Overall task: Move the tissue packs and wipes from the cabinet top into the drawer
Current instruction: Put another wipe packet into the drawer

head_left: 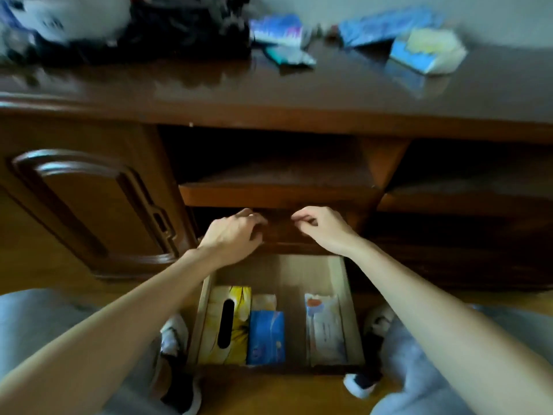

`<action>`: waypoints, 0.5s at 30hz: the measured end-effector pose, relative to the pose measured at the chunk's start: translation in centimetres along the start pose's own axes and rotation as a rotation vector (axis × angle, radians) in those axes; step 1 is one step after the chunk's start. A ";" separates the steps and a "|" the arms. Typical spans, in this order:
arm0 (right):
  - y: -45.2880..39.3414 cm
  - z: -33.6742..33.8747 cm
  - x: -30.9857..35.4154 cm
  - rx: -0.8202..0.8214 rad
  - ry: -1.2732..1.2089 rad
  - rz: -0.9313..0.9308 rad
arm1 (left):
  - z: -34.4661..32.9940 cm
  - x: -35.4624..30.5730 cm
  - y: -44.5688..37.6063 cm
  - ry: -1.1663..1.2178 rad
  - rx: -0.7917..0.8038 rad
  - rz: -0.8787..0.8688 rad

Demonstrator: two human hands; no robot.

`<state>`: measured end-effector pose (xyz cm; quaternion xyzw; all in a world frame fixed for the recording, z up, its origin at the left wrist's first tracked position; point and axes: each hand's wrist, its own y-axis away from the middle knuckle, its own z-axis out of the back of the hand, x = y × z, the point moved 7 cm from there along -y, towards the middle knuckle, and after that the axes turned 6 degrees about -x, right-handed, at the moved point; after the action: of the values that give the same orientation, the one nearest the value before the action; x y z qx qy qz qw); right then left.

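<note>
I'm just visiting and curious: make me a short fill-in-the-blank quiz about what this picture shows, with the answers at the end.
1. The wooden drawer below the two hands stands ____.
2. The yellow tissue box lies at the drawer's ____ side.
3. The blue pack in the drawer lies right beside the ____ tissue box.
4. The blue and white pack still lies on the cabinet ____.

Answers: open; left; yellow; top

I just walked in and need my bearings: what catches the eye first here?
Both hands, left hand and right hand, reach over the open drawer, which holds a yellow tissue box and a blue pack. More blurred packs lie on the cabinet top.
</note>
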<state>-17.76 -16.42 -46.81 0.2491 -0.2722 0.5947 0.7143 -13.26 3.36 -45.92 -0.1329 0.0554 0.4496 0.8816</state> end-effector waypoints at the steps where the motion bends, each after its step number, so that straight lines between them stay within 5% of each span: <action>1: 0.2 2.6 1.7 -0.065 -0.013 0.054 | 3.2 -1.2 -1.0 -0.002 -0.116 -0.046; 5: 1.2 11.9 8.1 -0.308 -0.048 0.210 | 15.0 -6.2 -5.1 0.026 -0.453 -0.212; 10: -0.6 20.4 12.1 -0.565 0.205 0.331 | 22.7 -8.6 -11.4 0.072 -0.630 -0.197; 15: -6.5 22.3 8.8 -0.390 0.545 0.129 | 20.9 -5.3 -19.4 0.039 -0.425 -0.025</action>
<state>-12.16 -26.38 -24.79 -0.0778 -0.1952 0.6202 0.7557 -1.16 -5.70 -21.18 -0.3251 -0.0252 0.4374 0.8381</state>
